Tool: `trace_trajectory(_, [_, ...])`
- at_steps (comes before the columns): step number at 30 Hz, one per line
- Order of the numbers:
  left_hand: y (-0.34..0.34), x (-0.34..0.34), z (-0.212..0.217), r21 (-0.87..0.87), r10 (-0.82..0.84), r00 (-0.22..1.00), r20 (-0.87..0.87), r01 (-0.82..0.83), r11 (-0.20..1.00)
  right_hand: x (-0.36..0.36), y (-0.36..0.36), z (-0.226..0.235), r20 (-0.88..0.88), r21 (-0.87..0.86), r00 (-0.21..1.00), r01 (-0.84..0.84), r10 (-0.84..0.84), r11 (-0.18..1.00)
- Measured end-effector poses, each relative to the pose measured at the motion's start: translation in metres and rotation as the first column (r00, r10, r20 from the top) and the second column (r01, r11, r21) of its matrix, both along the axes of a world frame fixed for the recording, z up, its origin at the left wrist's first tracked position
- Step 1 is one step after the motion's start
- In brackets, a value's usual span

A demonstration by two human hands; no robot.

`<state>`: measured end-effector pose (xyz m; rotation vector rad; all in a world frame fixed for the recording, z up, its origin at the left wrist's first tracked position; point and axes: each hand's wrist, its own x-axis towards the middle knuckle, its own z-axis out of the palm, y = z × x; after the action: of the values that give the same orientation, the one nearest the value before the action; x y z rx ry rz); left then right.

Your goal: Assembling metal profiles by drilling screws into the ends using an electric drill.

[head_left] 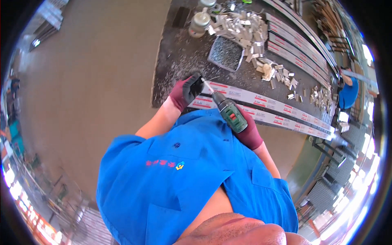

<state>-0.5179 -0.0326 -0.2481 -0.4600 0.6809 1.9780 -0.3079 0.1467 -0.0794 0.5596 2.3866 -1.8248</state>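
Observation:
My right hand [250,132], in a maroon glove, grips a green and black cordless drill [230,113]. Its long bit [208,85] points up and left over the near edge of the dark table. Close to the bit's tip is my left hand [187,90], in a maroon glove with dark fingers. Those fingers are closed together; whatever is between them is too small to make out. Under the bit lies a long metal profile [245,95] wrapped in white film with red print. A second wrapped profile [261,116] runs beside it, nearer my body.
A square tray of small screws [226,54] stands on the dark worktable [173,49]. Behind it are a heap of small metal pieces [243,26] and a lidded jar [200,24]. More wrapped profiles [298,53] lie far right. A person in blue [348,93] is beyond the table's right end.

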Motion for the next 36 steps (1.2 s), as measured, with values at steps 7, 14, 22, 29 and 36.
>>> trace_trajectory(7, [-0.024, 0.018, 0.019, 0.090, 0.041, 0.999, -0.004, -0.040, 0.995, -0.003, -0.003, 0.000, 0.031, 0.025, 0.995, -0.099, 0.098, 0.995])
trace_trajectory(14, [-0.041, 0.017, 0.014, 0.085, 0.017, 0.997, -0.072, -0.010, 0.996, -0.003, -0.004, -0.003, 0.037, 0.045, 0.989, -0.147, 0.146, 0.988])
trace_trajectory(22, [-0.074, -0.020, -0.029, -0.451, -0.496, 0.799, -0.341, 0.324, 0.832, -0.015, 0.000, -0.005, 0.068, 0.070, 0.983, -0.176, 0.171, 0.982])
trace_trajectory(29, [-0.035, -0.017, -0.057, -0.995, -0.992, 0.076, -0.100, 0.013, 0.102, -0.026, 0.006, -0.041, 0.163, 0.027, 0.979, -0.130, 0.124, 0.991])
trace_trajectory(36, [-0.002, -0.018, -0.074, -0.998, -0.994, -0.105, 0.009, -0.058, -0.003, -0.047, 0.008, -0.074, 0.186, 0.063, 0.973, -0.153, 0.139, 0.986])
